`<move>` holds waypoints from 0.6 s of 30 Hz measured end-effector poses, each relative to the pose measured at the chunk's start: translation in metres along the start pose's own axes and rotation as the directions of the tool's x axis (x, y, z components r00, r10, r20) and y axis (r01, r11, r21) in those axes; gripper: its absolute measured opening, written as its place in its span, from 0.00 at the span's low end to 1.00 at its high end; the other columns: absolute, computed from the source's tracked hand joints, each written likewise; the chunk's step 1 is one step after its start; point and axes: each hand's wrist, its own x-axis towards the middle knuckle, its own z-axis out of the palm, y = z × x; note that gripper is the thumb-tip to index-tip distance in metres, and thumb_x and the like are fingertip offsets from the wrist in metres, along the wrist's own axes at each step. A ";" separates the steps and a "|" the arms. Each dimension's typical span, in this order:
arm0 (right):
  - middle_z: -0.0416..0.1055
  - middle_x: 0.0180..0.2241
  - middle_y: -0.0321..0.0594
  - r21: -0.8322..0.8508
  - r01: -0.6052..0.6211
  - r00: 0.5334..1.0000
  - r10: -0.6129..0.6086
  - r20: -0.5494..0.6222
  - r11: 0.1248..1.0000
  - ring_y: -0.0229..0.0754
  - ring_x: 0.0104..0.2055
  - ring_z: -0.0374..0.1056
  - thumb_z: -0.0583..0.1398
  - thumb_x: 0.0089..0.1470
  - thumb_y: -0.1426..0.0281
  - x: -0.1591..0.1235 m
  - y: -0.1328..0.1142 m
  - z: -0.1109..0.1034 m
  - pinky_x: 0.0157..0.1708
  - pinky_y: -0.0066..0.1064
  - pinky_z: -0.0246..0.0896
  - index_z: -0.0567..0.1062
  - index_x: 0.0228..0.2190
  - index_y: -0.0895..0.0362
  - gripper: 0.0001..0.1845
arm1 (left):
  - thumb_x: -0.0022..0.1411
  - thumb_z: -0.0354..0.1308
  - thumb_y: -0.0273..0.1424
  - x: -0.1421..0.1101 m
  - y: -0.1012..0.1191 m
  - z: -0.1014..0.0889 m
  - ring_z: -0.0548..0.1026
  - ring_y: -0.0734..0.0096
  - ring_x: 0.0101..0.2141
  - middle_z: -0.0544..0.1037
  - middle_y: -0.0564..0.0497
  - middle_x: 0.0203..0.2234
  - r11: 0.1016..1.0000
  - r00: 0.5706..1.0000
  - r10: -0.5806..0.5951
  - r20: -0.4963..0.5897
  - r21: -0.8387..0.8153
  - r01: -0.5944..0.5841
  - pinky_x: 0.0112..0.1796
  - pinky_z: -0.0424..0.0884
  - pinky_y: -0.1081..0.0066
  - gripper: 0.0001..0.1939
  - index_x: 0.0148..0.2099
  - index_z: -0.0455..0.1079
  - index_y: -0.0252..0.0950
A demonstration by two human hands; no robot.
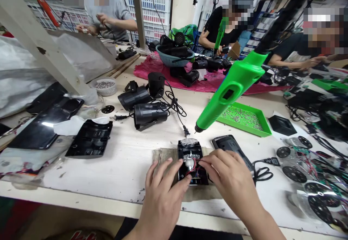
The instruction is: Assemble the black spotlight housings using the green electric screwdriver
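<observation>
An open black plastic housing half (201, 178) lies on a cloth in front of me, with a clear lens (189, 142) at its far end and red, blue and black wires inside. My left hand (165, 193) grips its left wall between thumb and index finger, the other fingers spread. With thumb and index finger, my right hand (228, 176) pinches a thin wire (196, 159) over the right side of the housing. Above the far end hangs a green electric screwdriver (231, 88), its tip clear of the housing. A matching black shell (90, 138) sits to the left.
Behind are assembled black spotlights (150, 115) with cords, a green screw tray (244, 118) and a round screw tub (104, 86). Wired discs (295, 173) crowd the right. A black cover (232, 147) lies beside my right hand. Several co-workers sit across the table.
</observation>
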 end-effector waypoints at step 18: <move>0.74 0.29 0.36 0.218 -0.238 0.971 0.233 0.047 0.947 0.39 0.29 0.69 0.57 0.60 0.67 0.034 0.001 0.023 0.29 0.29 0.58 0.73 0.29 0.55 0.08 | 0.69 0.43 0.25 0.005 0.005 0.004 0.72 0.64 0.44 0.80 0.53 0.38 0.997 0.996 0.057 -0.070 -0.050 -0.060 0.57 0.49 0.58 0.17 0.48 0.74 0.37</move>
